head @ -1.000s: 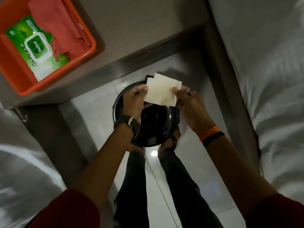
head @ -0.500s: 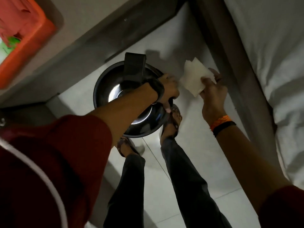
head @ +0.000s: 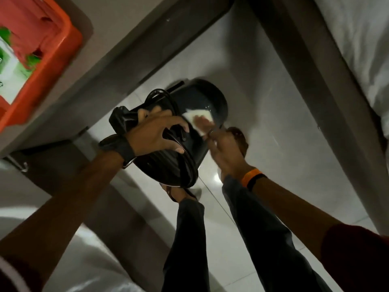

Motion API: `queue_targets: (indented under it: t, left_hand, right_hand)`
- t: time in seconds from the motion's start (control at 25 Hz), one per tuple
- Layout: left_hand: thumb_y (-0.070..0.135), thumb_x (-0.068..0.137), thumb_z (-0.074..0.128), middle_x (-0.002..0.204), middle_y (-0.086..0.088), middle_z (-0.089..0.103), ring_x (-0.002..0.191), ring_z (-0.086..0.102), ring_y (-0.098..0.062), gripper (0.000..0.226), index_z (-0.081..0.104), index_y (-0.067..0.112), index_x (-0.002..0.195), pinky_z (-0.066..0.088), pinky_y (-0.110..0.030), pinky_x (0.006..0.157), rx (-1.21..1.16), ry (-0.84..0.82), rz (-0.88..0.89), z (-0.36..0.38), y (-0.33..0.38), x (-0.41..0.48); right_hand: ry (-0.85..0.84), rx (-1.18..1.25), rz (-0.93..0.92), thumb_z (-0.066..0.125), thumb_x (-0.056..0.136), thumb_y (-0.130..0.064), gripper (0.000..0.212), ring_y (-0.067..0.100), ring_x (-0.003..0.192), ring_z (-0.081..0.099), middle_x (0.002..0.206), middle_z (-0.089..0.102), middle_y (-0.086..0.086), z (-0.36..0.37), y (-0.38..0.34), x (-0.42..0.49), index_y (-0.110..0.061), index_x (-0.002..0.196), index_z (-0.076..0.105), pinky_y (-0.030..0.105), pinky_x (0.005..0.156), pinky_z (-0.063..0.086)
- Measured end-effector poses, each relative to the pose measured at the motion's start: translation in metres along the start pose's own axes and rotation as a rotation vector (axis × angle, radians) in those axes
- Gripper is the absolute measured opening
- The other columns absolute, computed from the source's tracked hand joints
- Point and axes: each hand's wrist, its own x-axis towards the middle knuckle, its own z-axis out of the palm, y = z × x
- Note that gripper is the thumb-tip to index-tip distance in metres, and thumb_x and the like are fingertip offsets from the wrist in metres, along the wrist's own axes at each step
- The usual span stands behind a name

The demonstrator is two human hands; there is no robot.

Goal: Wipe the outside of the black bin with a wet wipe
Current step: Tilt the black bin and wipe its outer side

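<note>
The black bin [head: 208,102] is tipped on its side above the white tiled floor, its base pointing away from me and its open rim toward me. My left hand [head: 157,135] grips the bin at the rim, fingers curled over the edge near the hinged lid [head: 124,121]. My right hand [head: 223,144] presses a white wet wipe [head: 197,118] flat against the bin's outer wall. The wipe is blurred and partly under my fingers.
An orange tray [head: 52,66] with a green wipes pack [head: 12,70] and a red cloth sits on the grey table [head: 126,28] at upper left. A bed [head: 357,49] with white sheets runs along the right. My legs and feet are under the bin.
The bin has gone from upright to tipped on its side in my left hand. My right hand brought the wipe from the air beside the bin onto its outer wall.
</note>
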Motion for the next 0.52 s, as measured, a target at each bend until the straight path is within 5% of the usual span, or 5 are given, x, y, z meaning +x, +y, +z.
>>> queue_targets:
  t: [0.08, 0.16, 0.36, 0.44, 0.52]
  left_hand:
    - [0.040, 0.066, 0.089, 0.085, 0.018, 0.045, 0.097, 0.044, -0.013, 0.046, 0.067, 0.034, 0.107, 0.037, -0.058, 0.100, -0.089, 0.084, -0.021, 0.001, -0.011, -0.006]
    - [0.043, 0.060, 0.090, 0.080, 0.019, 0.044, 0.093, 0.044, -0.012, 0.049, 0.068, 0.036, 0.103, 0.037, -0.057, 0.100, -0.118, 0.143, -0.039, 0.003, -0.026, -0.010]
    - [0.074, 0.045, 0.070, 0.079, 0.018, 0.046, 0.089, 0.042, -0.009, 0.062, 0.061, 0.043, 0.098, 0.038, -0.048, 0.094, -0.144, 0.203, -0.036, 0.002, -0.045, -0.013]
    - [0.076, 0.043, 0.067, 0.079, 0.019, 0.046, 0.089, 0.041, -0.010, 0.064, 0.059, 0.042, 0.098, 0.039, -0.050, 0.093, -0.181, 0.229, -0.042, -0.001, -0.049, -0.012]
    - [0.073, 0.045, 0.069, 0.085, 0.018, 0.055, 0.091, 0.043, -0.012, 0.064, 0.060, 0.038, 0.097, 0.042, -0.053, 0.094, -0.225, 0.254, -0.040, 0.000, -0.055, -0.014]
  right_hand:
    - [-0.186, -0.057, -0.243, 0.038, 0.108, -0.019, 0.057, 0.020, 0.163, 0.019, 0.173, 0.021, 0.000, 0.028, -0.002, -0.007, -0.015, 0.163, 0.025, 0.031, 0.133, 0.015]
    - [-0.191, -0.089, -0.266, 0.031, 0.109, -0.025, 0.058, 0.018, 0.165, 0.004, 0.174, 0.007, -0.006, 0.037, 0.010, 0.018, -0.016, 0.165, 0.016, 0.032, 0.134, 0.005]
    - [0.086, 0.169, 0.303, 0.026, 0.113, -0.038, 0.055, 0.018, 0.163, 0.013, 0.175, 0.014, -0.002, 0.011, 0.016, 0.112, -0.023, 0.165, 0.019, 0.045, 0.134, 0.009]
    - [0.010, 0.146, 0.174, 0.024, 0.112, -0.041, 0.053, 0.012, 0.162, 0.016, 0.173, 0.018, -0.010, 0.030, 0.002, 0.089, -0.031, 0.165, 0.021, 0.039, 0.134, 0.010]
    - [-0.176, 0.084, -0.069, 0.022, 0.110, -0.048, 0.050, -0.009, 0.157, 0.008, 0.166, 0.015, -0.033, 0.057, -0.015, 0.036, -0.048, 0.160, 0.019, 0.013, 0.126, 0.005]
